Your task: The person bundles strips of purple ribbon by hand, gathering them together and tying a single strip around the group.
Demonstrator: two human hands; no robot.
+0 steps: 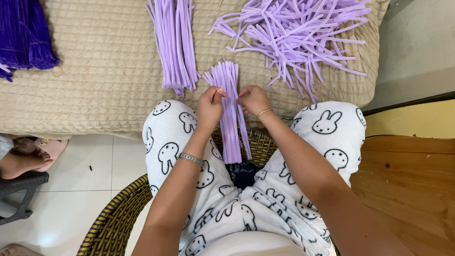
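A bundle of light purple fuzzy stems lies from the bed edge down between my knees. My left hand grips its left side near the top, fingers curled around the stems. My right hand pinches the bundle from the right at the same height. A neat stack of matching stems lies on the beige quilt just left of the bundle. A loose, scattered heap of the same stems spreads over the quilt at the upper right.
Dark purple stems lie at the quilt's far left. I sit on a woven wicker chair over white tile. Another person's foot and a dark stool are at the left. A wooden surface is on the right.
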